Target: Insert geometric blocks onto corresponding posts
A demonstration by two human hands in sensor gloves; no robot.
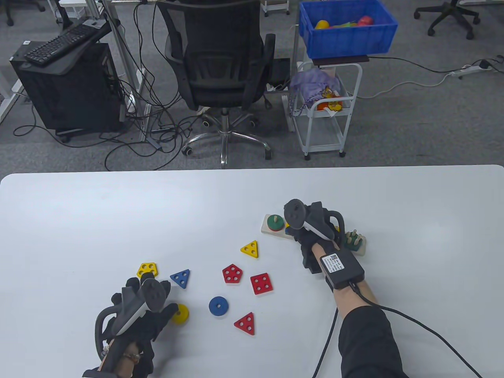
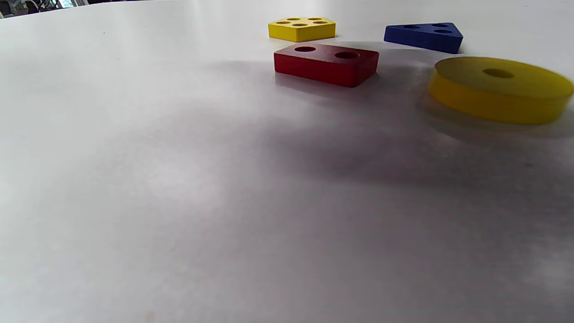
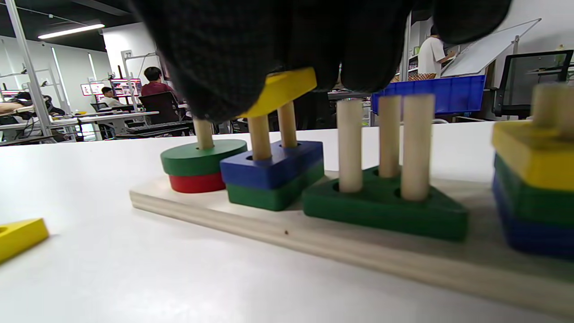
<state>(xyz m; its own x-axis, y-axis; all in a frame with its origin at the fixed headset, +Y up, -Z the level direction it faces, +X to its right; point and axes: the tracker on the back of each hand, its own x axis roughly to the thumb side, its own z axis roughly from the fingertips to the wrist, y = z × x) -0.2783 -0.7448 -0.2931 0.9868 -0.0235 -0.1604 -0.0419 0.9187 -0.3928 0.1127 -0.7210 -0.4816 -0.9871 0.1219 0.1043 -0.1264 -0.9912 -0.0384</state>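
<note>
The pale wooden peg board (image 3: 251, 220) at the right of the white counter (image 1: 118, 220) is partly loaded. On its single post a green disc sits on a red disc (image 3: 197, 183). On the two-post station next to it a blue rectangular block (image 3: 273, 168) lies over a green one, and the right hand (image 1: 315, 232) holds a yellow two-hole block (image 3: 280, 89) tilted at the tops of those two posts; its gloved fingers (image 3: 233, 58) are curled over the piece, so this grip is closed on it, and I judge the piece to be started on the posts but not yet slid down. The three-post station beyond carries only a green triangular block (image 3: 385, 208). The station nearest the wrist camera has a stack of blue, green and yellow. Loose pieces lie on the counter to the left of the board: a yellow triangle (image 1: 250, 249), a red pentagon (image 1: 232, 274), a red square (image 1: 261, 283), a blue disc (image 1: 218, 306), a red triangle (image 1: 245, 323), a blue triangle (image 1: 181, 278), a yellow pentagon (image 1: 147, 270), a red two-hole rectangle (image 2: 326, 63) and a yellow disc (image 1: 182, 314). The left hand (image 1: 138, 311), farthest from the board, rests beside the yellow disc with a finger reaching it; whether it pinches the disc cannot be told. By this count, roughly half the blocks remain to be placed.
</note>
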